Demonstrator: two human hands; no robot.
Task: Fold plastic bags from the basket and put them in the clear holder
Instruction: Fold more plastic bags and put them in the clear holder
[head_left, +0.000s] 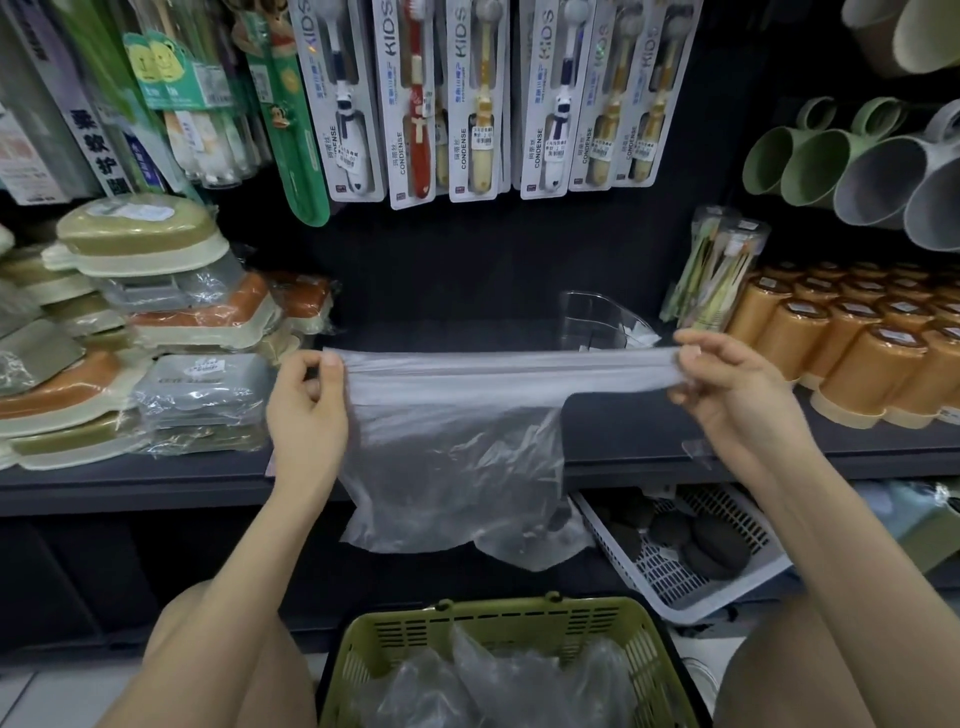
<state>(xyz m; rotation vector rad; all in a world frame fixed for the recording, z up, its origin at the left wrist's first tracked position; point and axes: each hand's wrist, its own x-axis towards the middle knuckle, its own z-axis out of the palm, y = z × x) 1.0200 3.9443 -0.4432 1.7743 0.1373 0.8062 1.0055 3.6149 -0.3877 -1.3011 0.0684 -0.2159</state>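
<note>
The plastic bag (457, 415) hangs stretched in front of the shelf (156, 483) — my left hand (306, 410) and right hand (727, 387) each pinch an end of its top edge, pulling it taut to fold cleanly, I judge, above the green basket (498, 618); the clear holder (597, 322) waits behind.

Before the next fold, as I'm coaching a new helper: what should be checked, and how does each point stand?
1. Left hand pinches one end of the plastic bag: ok.
2. Right hand pinches the other end: ok.
3. Top edge taut between the hands: ok.
4. Lower part hangs smooth: not ok, it is crumpled.
5. Room left in the clear holder: cannot tell.
6. More bags wait in the green basket: ok.
</note>
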